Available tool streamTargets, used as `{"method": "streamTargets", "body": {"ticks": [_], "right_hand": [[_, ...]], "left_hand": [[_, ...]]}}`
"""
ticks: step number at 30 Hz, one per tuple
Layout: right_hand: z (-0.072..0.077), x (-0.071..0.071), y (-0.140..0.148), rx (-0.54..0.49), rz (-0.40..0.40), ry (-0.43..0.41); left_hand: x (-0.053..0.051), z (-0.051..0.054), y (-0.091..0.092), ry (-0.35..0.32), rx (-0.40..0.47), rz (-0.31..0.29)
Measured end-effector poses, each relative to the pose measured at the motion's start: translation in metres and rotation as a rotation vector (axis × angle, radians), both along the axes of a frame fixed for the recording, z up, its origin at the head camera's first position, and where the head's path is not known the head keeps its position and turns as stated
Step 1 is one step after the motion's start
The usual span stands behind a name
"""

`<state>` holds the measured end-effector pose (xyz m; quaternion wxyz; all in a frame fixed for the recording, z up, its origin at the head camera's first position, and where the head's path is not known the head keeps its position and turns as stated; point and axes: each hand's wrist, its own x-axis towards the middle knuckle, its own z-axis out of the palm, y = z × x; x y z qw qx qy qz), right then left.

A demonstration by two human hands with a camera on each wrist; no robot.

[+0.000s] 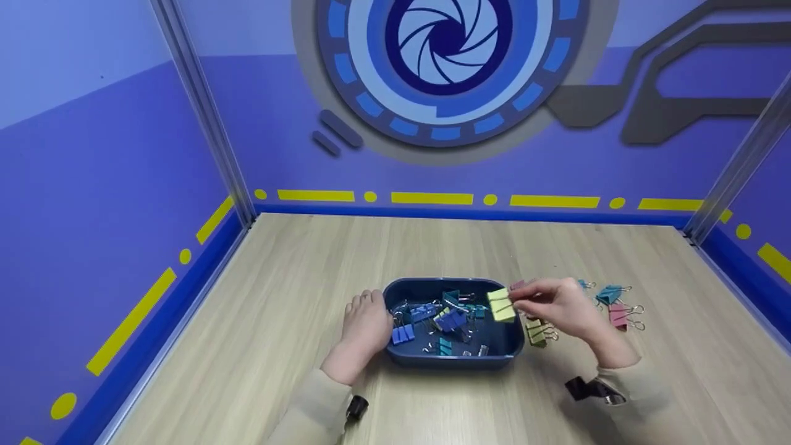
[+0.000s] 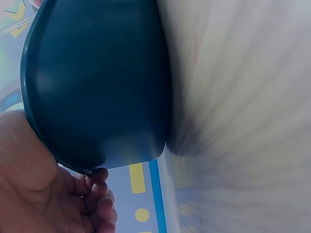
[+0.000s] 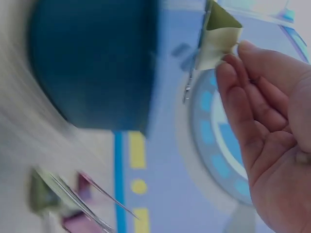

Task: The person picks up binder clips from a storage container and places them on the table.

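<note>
A yellow binder clip (image 1: 501, 305) is pinched between the thumb and fingers of my right hand (image 1: 565, 309), above the right end of a dark blue bin (image 1: 454, 363). In the right wrist view the same yellow clip (image 3: 219, 43) shows at the fingertips, higher than the bin's rim. My left hand (image 1: 366, 321) grips the bin's left rim; the left wrist view shows its curled fingers (image 2: 104, 206) by the bin's outer wall. Inside the bin lie blue binder clips (image 1: 403, 334), teal binder clips (image 1: 444, 347) and others, partly overlapping.
On the table (image 1: 296, 272), right of the bin, lie a yellow-green clip (image 1: 541, 334), a pink clip (image 1: 620, 316) and a teal clip (image 1: 610, 294); my right hand partly hides others. Purple-blue panels (image 1: 266, 123) border the table at the back and sides.
</note>
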<state>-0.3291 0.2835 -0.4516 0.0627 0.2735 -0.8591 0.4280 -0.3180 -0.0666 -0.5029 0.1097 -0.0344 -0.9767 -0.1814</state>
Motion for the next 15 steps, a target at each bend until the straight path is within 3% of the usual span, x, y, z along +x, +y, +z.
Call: {"method": "streamTargets", "body": {"ticks": [3, 7, 12, 15], "right_hand": [[0.012, 0.003, 0.017, 0.011, -0.037, -0.023], [0.026, 0.007, 0.042, 0.104, -0.127, -0.007], [0.038, 0.01, 0.069, 0.239, -0.245, -0.113], [0.04, 0.009, 0.079, 0.291, -0.268, -0.184]], "left_hand": [[-0.001, -0.001, 0.0, 0.003, -0.01, -0.002], [-0.001, -0.001, 0.0, 0.004, -0.018, -0.005], [0.0, 0.0, 0.0, 0.007, -0.024, -0.003], [0.0, 0.0, 0.0, 0.009, -0.031, -0.003]]}}
